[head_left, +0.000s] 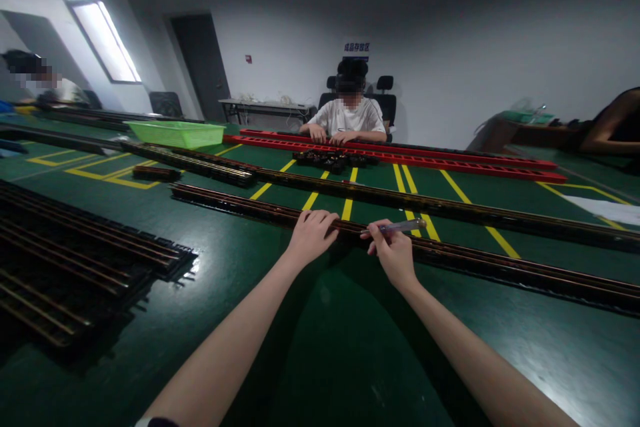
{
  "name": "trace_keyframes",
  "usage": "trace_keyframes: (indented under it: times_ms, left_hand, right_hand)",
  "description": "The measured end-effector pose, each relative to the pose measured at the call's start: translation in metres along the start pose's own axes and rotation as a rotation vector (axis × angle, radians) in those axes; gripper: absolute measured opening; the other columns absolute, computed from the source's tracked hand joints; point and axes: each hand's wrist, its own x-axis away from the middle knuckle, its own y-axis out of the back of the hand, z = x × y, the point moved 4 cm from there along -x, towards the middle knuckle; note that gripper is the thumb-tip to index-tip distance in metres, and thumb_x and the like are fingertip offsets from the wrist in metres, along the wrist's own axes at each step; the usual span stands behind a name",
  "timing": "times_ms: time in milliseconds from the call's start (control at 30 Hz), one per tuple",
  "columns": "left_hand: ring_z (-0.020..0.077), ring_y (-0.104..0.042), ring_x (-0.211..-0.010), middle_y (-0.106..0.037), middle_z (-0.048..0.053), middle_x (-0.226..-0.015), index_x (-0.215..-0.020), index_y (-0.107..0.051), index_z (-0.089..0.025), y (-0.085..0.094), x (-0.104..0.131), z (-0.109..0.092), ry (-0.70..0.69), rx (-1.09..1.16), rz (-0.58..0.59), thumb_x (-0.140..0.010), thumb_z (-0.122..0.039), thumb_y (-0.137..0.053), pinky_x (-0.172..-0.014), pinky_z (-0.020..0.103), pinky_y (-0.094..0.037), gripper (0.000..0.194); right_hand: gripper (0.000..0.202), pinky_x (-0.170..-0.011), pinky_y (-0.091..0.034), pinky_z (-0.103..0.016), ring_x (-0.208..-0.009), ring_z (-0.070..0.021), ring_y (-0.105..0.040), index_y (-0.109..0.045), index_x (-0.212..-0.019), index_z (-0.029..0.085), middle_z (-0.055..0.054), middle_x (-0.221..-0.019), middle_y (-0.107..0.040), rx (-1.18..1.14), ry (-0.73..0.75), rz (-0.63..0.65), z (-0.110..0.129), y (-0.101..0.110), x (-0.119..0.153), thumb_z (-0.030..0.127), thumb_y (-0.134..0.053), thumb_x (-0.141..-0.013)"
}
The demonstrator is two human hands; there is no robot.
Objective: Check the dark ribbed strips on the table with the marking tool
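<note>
A long dark strip with copper-coloured rails (480, 260) lies across the green table in front of me. My left hand (313, 233) is over it, fingers curled down onto its top and far edge. Just to the right, my right hand (393, 253) pinches a pen (405, 226) with a clear barrel. The pen slants, its tip end pointing left at the strip and its thick end to the right. Whether the tip touches the strip is too small to tell.
A second dark strip (400, 199) runs behind mine. Several railed strips (75, 253) lie at the left. Farther back are a light green basket (180, 135), a red slotted frame (450, 165) and small dark parts (330, 160). A person (350, 113) sits opposite, hands at the frame.
</note>
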Motion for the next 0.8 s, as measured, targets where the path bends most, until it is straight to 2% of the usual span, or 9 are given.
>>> trace_keyframes:
  times_ms: [800]
  left_hand:
    - [0.0213,-0.054,-0.107,-0.063,0.005,-0.111,-0.111,-0.055,-0.020,-0.0027,0.0014,-0.0002,0.023,-0.093,-0.026,-0.087,-0.026,-0.046,-0.098,0.040,-0.035,0.026]
  right_hand:
    - [0.034,-0.039,-0.043,-0.023,-0.044,-0.0124,-0.057,-0.059,-0.078,0.018,-0.008,-0.078,-0.071,-0.036,-0.024,0.069,-0.0024,-0.0034,-0.0006,0.049,-0.050,-0.087]
